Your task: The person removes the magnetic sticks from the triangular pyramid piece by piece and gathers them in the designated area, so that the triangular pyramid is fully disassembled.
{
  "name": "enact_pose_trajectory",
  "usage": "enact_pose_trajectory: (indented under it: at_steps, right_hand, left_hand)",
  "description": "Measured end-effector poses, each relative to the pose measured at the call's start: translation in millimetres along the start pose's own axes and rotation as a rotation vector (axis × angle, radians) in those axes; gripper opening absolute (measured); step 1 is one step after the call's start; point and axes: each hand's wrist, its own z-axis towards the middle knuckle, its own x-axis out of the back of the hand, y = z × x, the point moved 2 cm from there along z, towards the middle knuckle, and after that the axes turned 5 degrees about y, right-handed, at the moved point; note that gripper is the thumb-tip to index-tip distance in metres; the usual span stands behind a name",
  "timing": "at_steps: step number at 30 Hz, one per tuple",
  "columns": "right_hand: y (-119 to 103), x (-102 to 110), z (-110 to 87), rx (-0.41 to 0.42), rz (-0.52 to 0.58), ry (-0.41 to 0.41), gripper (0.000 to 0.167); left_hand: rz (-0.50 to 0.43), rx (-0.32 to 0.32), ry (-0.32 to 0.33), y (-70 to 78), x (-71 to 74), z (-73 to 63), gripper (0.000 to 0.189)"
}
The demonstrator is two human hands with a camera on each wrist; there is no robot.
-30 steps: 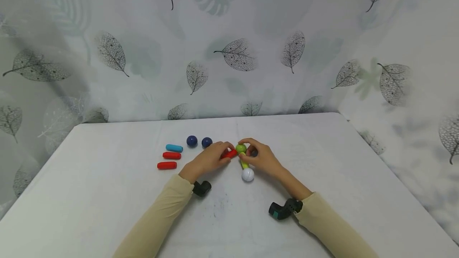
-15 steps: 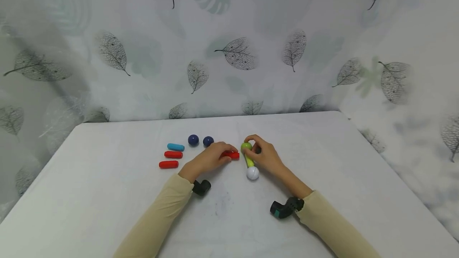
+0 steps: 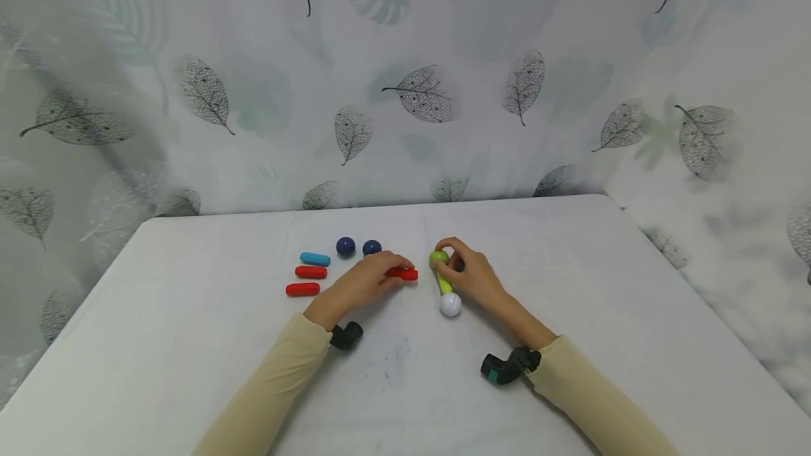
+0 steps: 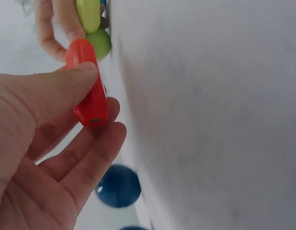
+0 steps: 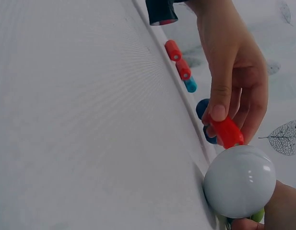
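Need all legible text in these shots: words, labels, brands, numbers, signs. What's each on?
None readable in any view.
Red rod in the left hand: no lettering visible, just a dark spot on its end.
White ball: no lettering on the side shown.
Teal patch on the right wrist's black device: too small to tell if it's marked.
Backdrop: leaf prints, no text seen.

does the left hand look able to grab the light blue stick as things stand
Probably not without freeing its grip first: the left hand is holding a red stick. Otherwise the way looks free, as the light blue stick lies uncovered on that hand's side of the table.
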Motion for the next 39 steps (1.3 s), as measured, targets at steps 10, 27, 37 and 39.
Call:
enact_pose_trajectory:
  at_steps: [10, 27, 37, 39]
  right_hand:
    - [2, 4, 1.7, 0.023, -0.022, 0.016, 0.023]
    - [2, 3, 1.0, 0.037, -0.025, 0.011, 0.024]
    - [0, 0, -0.1, 0.025, -0.005, 0.003, 0.024]
    - [0, -1, -0.2, 0.028, 0.001, 0.001, 0.024]
  left_hand:
    - [0.053, -0.021, 0.057, 3.6, 22.1, -22.4, 0.033]
    - [0.088, -0.058, 0.162, -16.5, 48.6, -75.4, 0.035]
    - [0.146, 0.007, 0.191, -39.1, 60.6, -102.7, 0.035]
    - [0.153, 0.014, 0.188, -42.1, 61.1, -109.1, 0.036]
